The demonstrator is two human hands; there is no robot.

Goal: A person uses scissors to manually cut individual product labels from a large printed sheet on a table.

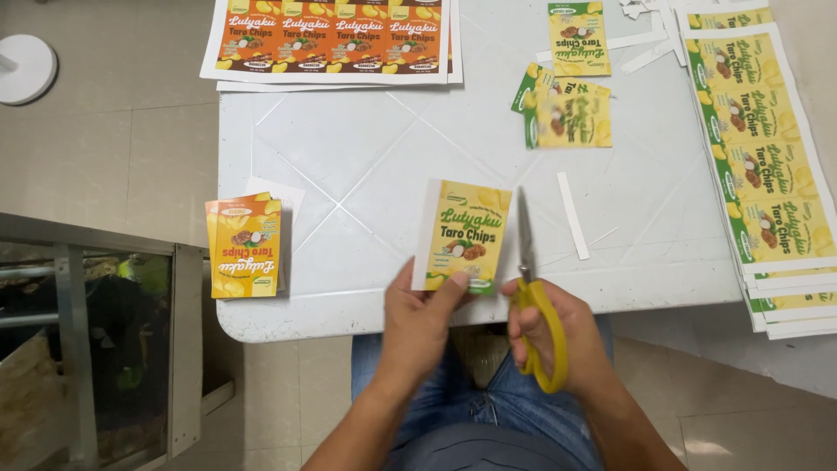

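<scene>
- Head view, hidden or cut off: the sheet of orange labels [331, 39] is running off the top edge; the stack of yellow label sheets [767, 174] is running off the right edge; the person's forearms and blue jeans [488, 410] are leaving the frame at the bottom. The contents of the dark glass-fronted cabinet [87, 349] at lower left are too murky to make out.
- Left hand [418, 318]: its grip is pinching the bottom edge of a yellow-and-green snack label [466, 235], thumb pressing on the lower right corner; the label is sticking up and away from the hand, over the near edge of the bench.
- Right hand [558, 336]: its grip is closing around the yellow handles of the scissors [534, 296]; the blades are lying together, pointing away, just beside the label's right edge.
- Bench [349, 148]: white, scored with diagonal lines, carrying cut yellow labels [567, 109], a white paper strip [573, 215] and a small pile of orange labels [244, 246] overhanging its left edge.
- Room: pale tiled floor [113, 148], with a round white base [26, 65] at upper left.
</scene>
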